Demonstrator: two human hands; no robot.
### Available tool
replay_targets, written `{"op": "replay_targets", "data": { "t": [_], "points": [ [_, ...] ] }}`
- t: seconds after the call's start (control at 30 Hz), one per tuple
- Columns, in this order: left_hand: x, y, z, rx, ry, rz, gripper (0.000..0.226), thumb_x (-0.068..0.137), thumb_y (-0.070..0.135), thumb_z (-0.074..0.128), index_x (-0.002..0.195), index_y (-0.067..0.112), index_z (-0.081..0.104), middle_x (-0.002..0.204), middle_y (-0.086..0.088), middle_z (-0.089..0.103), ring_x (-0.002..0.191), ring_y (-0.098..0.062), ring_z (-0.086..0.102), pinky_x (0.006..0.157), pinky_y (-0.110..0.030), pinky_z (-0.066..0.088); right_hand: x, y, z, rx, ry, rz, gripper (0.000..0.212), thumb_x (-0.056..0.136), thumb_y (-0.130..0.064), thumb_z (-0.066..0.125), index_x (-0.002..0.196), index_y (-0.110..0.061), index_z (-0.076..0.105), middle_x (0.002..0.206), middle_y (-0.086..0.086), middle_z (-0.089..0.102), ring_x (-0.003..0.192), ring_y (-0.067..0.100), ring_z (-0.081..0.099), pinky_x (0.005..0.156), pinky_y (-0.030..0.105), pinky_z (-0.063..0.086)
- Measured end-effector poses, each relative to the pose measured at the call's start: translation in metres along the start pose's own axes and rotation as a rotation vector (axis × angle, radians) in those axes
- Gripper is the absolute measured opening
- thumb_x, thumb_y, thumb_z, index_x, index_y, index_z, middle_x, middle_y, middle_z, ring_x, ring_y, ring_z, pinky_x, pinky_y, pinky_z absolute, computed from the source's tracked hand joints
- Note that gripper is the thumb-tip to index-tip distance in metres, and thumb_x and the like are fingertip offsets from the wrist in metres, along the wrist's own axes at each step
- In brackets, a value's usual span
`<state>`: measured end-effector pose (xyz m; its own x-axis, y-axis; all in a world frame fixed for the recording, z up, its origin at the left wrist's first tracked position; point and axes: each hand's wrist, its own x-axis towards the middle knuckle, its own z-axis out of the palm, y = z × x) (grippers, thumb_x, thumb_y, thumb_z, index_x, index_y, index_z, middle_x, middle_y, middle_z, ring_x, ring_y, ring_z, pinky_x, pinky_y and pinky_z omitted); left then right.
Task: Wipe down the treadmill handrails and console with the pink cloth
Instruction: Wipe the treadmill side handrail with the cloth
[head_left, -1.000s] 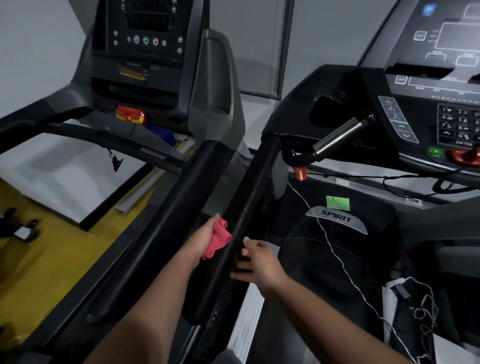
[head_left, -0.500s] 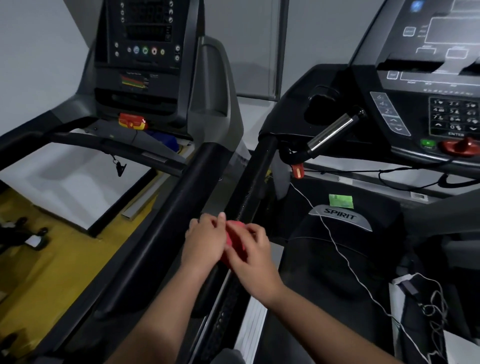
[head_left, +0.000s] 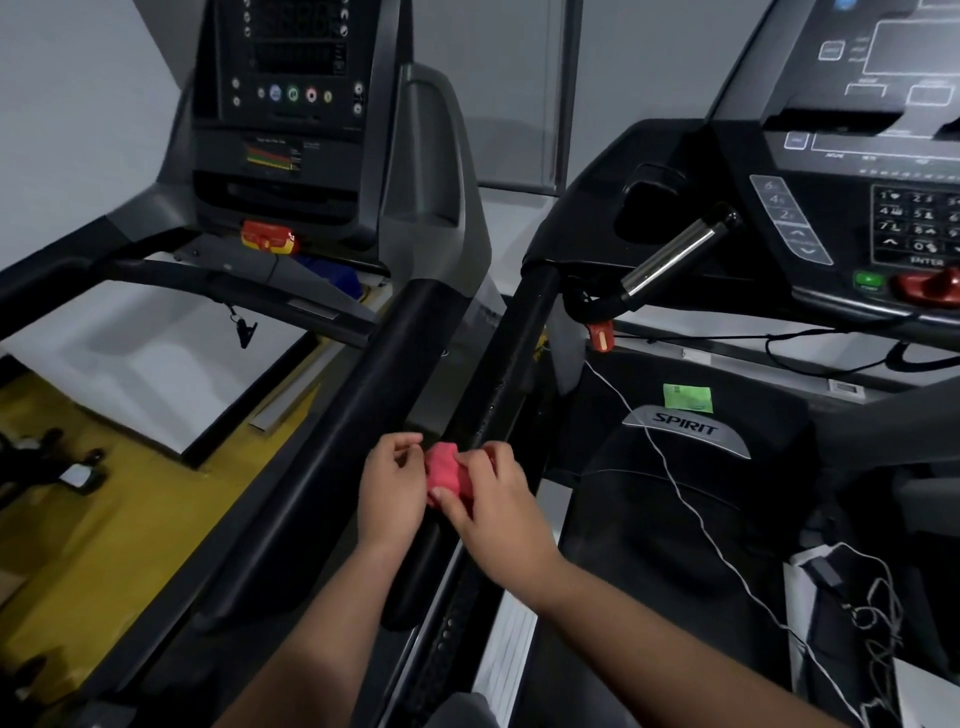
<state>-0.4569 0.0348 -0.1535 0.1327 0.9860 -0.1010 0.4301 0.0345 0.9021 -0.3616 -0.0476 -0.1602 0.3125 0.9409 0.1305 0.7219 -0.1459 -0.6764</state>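
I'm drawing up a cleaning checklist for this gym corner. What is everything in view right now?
left console: one, black, upper left
right console: one, black, upper right
left treadmill handrail: one, black, centre
right treadmill handrail: one, black, just right of it
grip bar: one, silver, below right console
safety key: one, red and yellow, under left console
sticker: one, green, right treadmill hood
cable: one, white, across that hood
floor: yellow, lower left
pink cloth: one, bunched between the hands
left hand: fingers curled, against the cloth; grip unclear
right hand: grips the cloth
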Motion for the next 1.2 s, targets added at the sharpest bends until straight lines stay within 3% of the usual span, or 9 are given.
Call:
{"op": "replay_targets", "data": {
  "t": [0.13,0.27,0.43,0.5,0.6,0.7,0.87,1.0,1.2],
  "points": [
    [0.003,0.004,0.007,0.036,-0.086,-0.058,0.023,0.101,0.03,0.038,0.108,0.02,0.056,0.102,-0.001,0.06,0.094,-0.014,0.056,0.08,-0.029,0.04,0.023,0.006,-0.016,0.07,0.062,0.079,0.041,0.094,-0.039,0.05,0.127,-0.014,0.049,0.131,0.004,0.033,0.107,0.022,0.052,0.086,0.033,0.05],
    [0.0,0.008,0.011,0.05,-0.088,-0.074,0.026,0.102,0.03,0.033,0.104,0.018,0.056,0.097,0.002,0.059,0.091,-0.014,0.053,0.08,-0.029,0.035,0.014,0.003,-0.011,0.039,0.006,0.081,0.045,0.095,-0.037,0.05,0.132,-0.012,0.043,0.128,0.003,0.035,0.1,0.025,0.058,0.079,0.037,0.051],
    [0.0,0.003,0.013,0.111,-0.09,-0.037,0.044,0.102,0.041,0.024,0.11,0.016,0.059,0.104,-0.004,0.062,0.097,-0.019,0.058,0.089,-0.04,0.044,0.02,0.004,-0.015,-0.086,-0.07,-0.004,0.059,0.097,-0.039,0.042,0.148,-0.036,0.014,0.125,-0.002,0.037,0.084,0.023,0.061,0.059,0.029,0.046],
    [0.001,0.002,0.013,0.103,-0.085,-0.041,0.046,0.102,0.042,0.023,0.112,0.015,0.059,0.111,-0.004,0.061,0.105,-0.02,0.056,0.097,-0.04,0.041,0.025,-0.001,-0.014,-0.134,-0.072,-0.008,0.047,0.097,-0.036,0.04,0.142,-0.034,0.03,0.125,0.003,0.037,0.084,0.026,0.06,0.061,0.032,0.047],
    [-0.001,0.001,0.012,0.101,-0.075,-0.035,0.046,0.102,0.04,0.021,0.11,0.018,0.06,0.108,-0.001,0.061,0.103,-0.017,0.056,0.091,-0.036,0.042,0.01,-0.004,-0.006,-0.039,-0.062,-0.061,0.037,0.095,-0.032,0.042,0.132,-0.029,0.045,0.117,0.001,0.039,0.084,0.025,0.06,0.069,0.036,0.051],
    [-0.001,0.002,0.012,0.145,-0.053,-0.005,0.046,0.102,0.04,0.021,0.112,0.02,0.061,0.109,-0.001,0.06,0.102,-0.019,0.057,0.091,-0.038,0.043,0.006,0.011,-0.007,0.106,-0.083,-0.08,0.034,0.094,-0.032,0.044,0.127,-0.034,0.048,0.107,-0.005,0.039,0.085,0.02,0.058,0.075,0.04,0.051],
    [0.001,0.003,0.014,0.163,-0.057,-0.001,0.046,0.102,0.042,0.021,0.101,0.018,0.06,0.099,-0.003,0.062,0.095,-0.021,0.059,0.084,-0.039,0.045,0.028,0.02,-0.006,0.121,-0.013,-0.027,0.037,0.089,-0.039,0.041,0.124,-0.037,0.051,0.105,-0.003,0.039,0.082,0.021,0.058,0.071,0.041,0.052],
    [-0.003,0.007,0.013,0.204,-0.059,-0.047,0.05,0.101,0.046,0.017,0.116,0.023,0.058,0.11,0.0,0.063,0.101,-0.018,0.058,0.083,-0.033,0.04,0.0,0.023,0.003,0.15,-0.094,-0.105,0.053,0.083,-0.051,0.026,0.132,-0.037,0.043,0.104,-0.007,0.036,0.083,0.02,0.057,0.073,0.044,0.05],
    [-0.013,0.019,0.013,0.321,-0.059,-0.068,0.06,0.1,0.052,0.01,0.129,0.021,0.053,0.122,-0.009,0.061,0.113,-0.028,0.055,0.08,-0.03,0.032,0.03,0.028,-0.001,0.129,0.026,0.004,0.037,0.096,-0.038,0.039,0.133,-0.04,0.043,0.105,-0.006,0.038,0.086,0.021,0.057,0.074,0.041,0.05]
  ]
}}
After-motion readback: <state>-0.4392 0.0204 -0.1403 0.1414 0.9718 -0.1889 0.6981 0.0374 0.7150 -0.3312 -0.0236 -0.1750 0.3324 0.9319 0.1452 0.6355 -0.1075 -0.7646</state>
